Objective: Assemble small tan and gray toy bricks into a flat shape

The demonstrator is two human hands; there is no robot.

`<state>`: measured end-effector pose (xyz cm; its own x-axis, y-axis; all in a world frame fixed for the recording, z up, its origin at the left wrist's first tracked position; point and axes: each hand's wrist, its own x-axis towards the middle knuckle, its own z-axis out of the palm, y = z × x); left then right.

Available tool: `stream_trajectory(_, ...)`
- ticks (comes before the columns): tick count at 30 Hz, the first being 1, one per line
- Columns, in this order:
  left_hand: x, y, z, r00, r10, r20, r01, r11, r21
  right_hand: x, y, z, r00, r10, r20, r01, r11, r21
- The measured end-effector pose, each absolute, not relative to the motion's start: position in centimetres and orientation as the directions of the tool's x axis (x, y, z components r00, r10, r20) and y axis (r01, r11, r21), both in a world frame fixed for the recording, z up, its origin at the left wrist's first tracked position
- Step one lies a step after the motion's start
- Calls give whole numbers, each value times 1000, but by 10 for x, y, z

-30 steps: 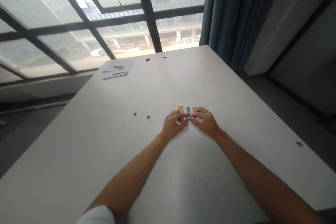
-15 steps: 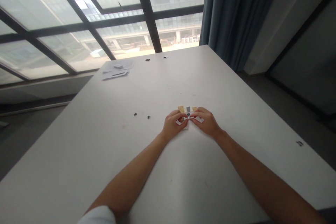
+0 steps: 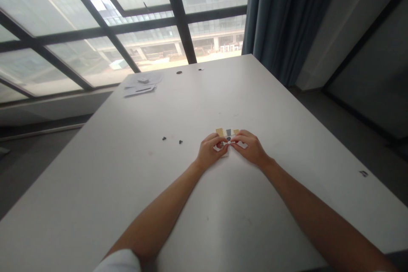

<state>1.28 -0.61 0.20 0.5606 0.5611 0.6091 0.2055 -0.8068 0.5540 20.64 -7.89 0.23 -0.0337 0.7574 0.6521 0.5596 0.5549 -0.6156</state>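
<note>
My left hand (image 3: 211, 149) and my right hand (image 3: 251, 147) meet near the middle of the white table (image 3: 153, 182). Thumbs and fingertips of both pinch one small white piece (image 3: 229, 142), too small to name. A dark bit (image 3: 228, 138) shows just beyond it, between the fingers. Right behind my hands lie a yellow patterned piece (image 3: 219, 132), a dark grey piece (image 3: 228, 132) and another yellow piece (image 3: 236, 132). Part of a pale flat thing (image 3: 225, 155) shows under my left fingers; the hand covers the rest.
Two small black pieces (image 3: 164, 138) (image 3: 180, 142) lie left of my hands. Papers (image 3: 140, 89) rest at the far left corner. A dark flat item (image 3: 364, 174) lies near the right edge. Windows (image 3: 143, 42) and a blue curtain (image 3: 277, 21) stand beyond the table.
</note>
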Motion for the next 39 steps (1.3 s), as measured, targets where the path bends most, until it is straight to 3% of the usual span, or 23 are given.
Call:
stream_trajectory(26, 13, -7, 4, 569, 563, 600, 192, -800, 568, 207, -79, 4, -45, 756, 653, 575, 554, -602)
stream_trajectory(34, 10, -5, 2, 453, 668, 590, 226, -726, 650, 212, -80, 2, 28, 776, 630, 621, 481, -619)
stream_trajectory(39, 11, -5, 2, 478, 645, 596, 231, -747, 624, 212, -80, 2, 24, 769, 639, 625, 487, -610)
